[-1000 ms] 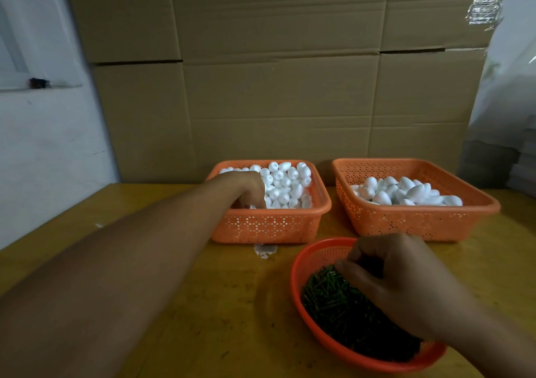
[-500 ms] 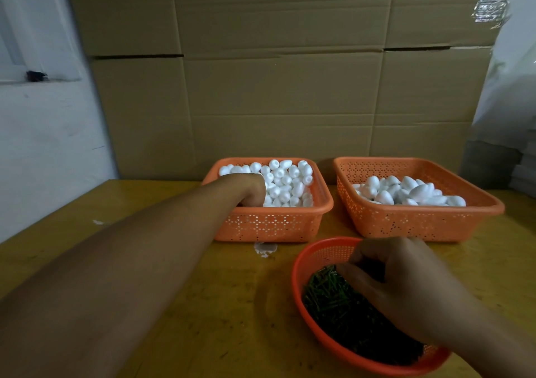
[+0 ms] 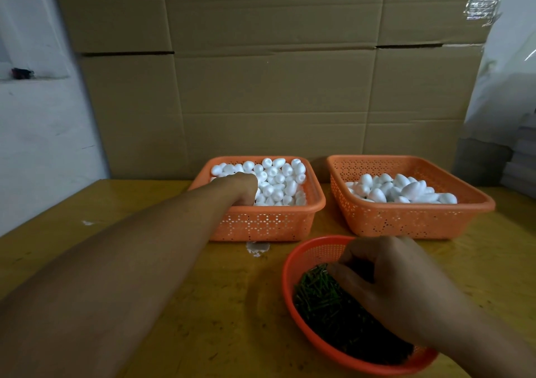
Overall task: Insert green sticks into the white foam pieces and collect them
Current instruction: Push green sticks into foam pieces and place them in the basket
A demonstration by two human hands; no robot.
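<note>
Here we see the left hand (image 3: 242, 187) buried in the foam (image 3: 280, 182) of the centre basket (image 3: 261, 222), grip hidden. Lower right, the right hand (image 3: 394, 283) curls fingertips into the sticks (image 3: 322, 299); hold unclear.

The left hand (image 3: 242, 187) dips into the foam pieces (image 3: 278, 179), so its fingers are hidden and its grip cannot be told. The right hand (image 3: 397, 285) covers part of the sticks (image 3: 319, 299); its fingertips are hidden too.
</note>
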